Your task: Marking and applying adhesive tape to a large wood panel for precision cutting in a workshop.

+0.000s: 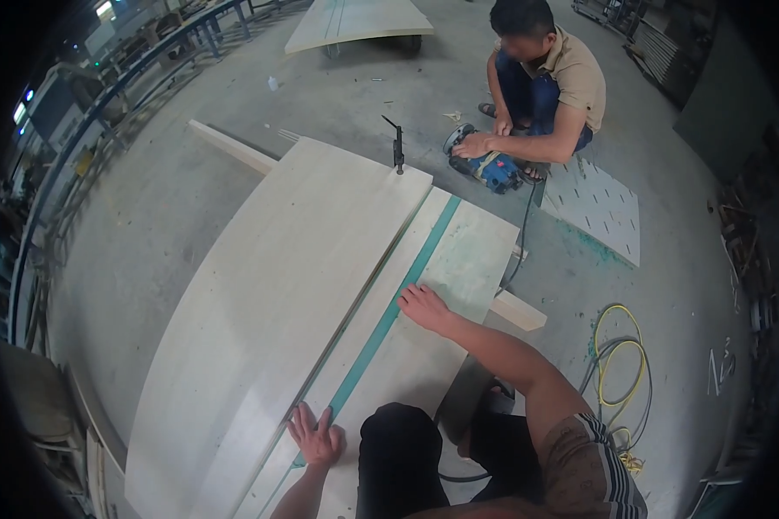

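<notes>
A large pale panel lies in front of me, with a straight edge running lengthwise along it. Beside that edge a green band runs across the pale surface. My left hand rests on the near part with fingers spread, the fingertips close to the straight edge and the near end of the visible band. Farther up, my right hand lies on the surface with bent fingers at the green band; neither hand appears to hold anything. A dark clamp stands at the panel's far edge.
A squatting co-worker handles a blue power tool at the far right. A slotted white board lies nearby. Beams stick out under the panel. A yellow hose coils on the right floor; another pale panel stands beyond.
</notes>
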{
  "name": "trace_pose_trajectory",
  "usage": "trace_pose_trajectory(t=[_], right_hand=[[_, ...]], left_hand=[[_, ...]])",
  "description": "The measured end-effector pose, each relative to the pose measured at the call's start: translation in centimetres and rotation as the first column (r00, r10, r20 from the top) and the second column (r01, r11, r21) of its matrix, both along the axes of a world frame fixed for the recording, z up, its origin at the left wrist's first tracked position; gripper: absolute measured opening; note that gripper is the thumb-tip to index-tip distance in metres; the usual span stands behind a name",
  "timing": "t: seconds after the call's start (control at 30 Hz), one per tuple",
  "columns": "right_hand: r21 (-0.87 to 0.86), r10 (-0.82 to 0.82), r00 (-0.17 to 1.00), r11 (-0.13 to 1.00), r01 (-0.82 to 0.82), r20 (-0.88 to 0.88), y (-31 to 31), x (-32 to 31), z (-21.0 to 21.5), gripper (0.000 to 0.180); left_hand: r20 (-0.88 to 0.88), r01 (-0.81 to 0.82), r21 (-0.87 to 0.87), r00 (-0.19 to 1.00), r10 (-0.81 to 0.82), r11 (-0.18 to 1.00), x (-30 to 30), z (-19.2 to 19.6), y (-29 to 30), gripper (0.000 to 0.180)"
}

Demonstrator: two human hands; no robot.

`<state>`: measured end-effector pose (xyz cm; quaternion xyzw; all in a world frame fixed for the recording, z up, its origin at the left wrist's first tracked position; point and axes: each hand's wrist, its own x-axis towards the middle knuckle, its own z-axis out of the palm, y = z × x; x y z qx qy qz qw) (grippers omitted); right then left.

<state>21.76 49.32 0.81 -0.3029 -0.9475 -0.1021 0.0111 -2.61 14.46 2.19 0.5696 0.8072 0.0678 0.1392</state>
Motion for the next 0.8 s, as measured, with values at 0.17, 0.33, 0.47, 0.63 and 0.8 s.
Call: trace_pose_trajectory(t=[0.17,0.33,0.47,0.63,0.8], right_hand=[[0.0,-0.019,0.999,1.0,0.019,0.027,0.1,-0.1,-0.1,0.012],[-0.002,-0.019,0.999,1.0,0.019,0.034,0.2,-0.2,-0.5,0.013],[0.063,-0.019,1.0,0.998,0.02,-0.011,0.0,-0.1,-1.1,0.011],[-0.002,-0.028,0.999,1.0,0.028,0.038,-0.4,-0.6,-1.0,0.015],[-0.104,0.001,1.0,0.995,0.001,0.023,-0.2,0.0,-0.2,0.016]], left_hand=[[0.003,0.003,0.009,1.0,-0.003,1.0,-0.1,-0.4,0.0,0.05],[-0.002,0.006,0.013,1.0,-0.006,1.0,-0.1,-0.4,0.0,0.049],[0.009,0.005,0.006,1.0,-0.005,1.0,-0.2,-0.3,-0.2,0.049],[0.006,-0.017,-0.035,1.0,0.017,0.999,0.0,0.0,-0.6,0.05],[-0.056,0.056,0.094,0.997,-0.051,0.994,-0.5,-0.9,0.2,0.051]])
